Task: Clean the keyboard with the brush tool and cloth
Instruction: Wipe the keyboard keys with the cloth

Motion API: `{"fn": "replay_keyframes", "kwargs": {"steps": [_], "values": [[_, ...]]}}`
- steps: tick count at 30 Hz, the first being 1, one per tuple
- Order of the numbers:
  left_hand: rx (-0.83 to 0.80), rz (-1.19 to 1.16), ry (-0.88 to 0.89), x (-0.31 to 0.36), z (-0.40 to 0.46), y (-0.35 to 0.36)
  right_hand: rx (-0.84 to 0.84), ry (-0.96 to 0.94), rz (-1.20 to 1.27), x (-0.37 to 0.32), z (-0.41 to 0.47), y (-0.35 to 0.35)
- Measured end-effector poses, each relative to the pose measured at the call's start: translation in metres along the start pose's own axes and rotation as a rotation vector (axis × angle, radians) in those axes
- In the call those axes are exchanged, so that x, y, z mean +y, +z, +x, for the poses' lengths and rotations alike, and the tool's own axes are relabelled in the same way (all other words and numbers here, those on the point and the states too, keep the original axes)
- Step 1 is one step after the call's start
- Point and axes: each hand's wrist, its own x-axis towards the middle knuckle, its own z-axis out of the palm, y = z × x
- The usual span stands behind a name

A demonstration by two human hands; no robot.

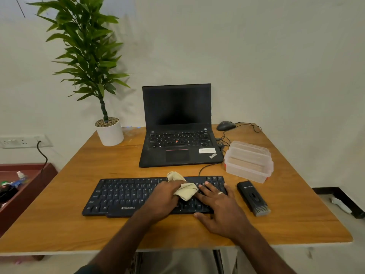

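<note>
One flat black keyboard (126,194) lies on the wooden tabletop (79,224). The left hand (166,196) grasps one crumpled beige cloth (185,189) on its keys; the right hand (219,206) rests flat, fingers straight. One black brush tool (253,197) lies just right of the keyboard, and one black laptop (177,133) stands behind.

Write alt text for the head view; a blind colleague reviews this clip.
A person's left hand presses a beige cloth on a black keyboard while the right hand steadies it. A brush tool lies to the right; an open laptop stands behind.
</note>
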Motion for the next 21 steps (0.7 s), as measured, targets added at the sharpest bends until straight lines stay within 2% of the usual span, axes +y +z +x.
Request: {"fn": "replay_keyframes", "kwargs": {"steps": [5, 8, 10, 13, 15, 18, 19, 21], "values": [[0.047, -0.546, -0.237, -0.003, -0.006, -0.021, 0.0, -0.032, 0.038, 0.0, -0.002, -0.001], [0.292, -0.754, -0.403, 0.0, -0.002, -0.02, 0.014, -0.013, 0.094, 0.001, -0.004, -0.002], [0.486, -0.718, -0.429, 0.0, 0.001, -0.018, 0.075, 0.061, 0.172, 0.004, -0.008, -0.005], [0.615, -0.409, -0.319, 0.007, -0.002, -0.017, 0.143, 0.222, 0.274, 0.006, -0.018, -0.012], [0.506, -0.29, -0.291, 0.021, -0.005, -0.006, 0.136, 0.273, 0.275, 0.003, -0.021, -0.012], [0.177, 0.042, -0.248, 0.041, -0.005, 0.022, 0.138, 0.282, 0.279, -0.007, -0.022, -0.009], [0.124, 0.137, -0.195, 0.046, -0.003, 0.028, 0.13, 0.281, 0.282, -0.009, -0.021, -0.009], [0.046, 0.168, -0.142, 0.056, 0.004, 0.036, 0.139, 0.282, 0.297, -0.012, -0.02, -0.009]]}}
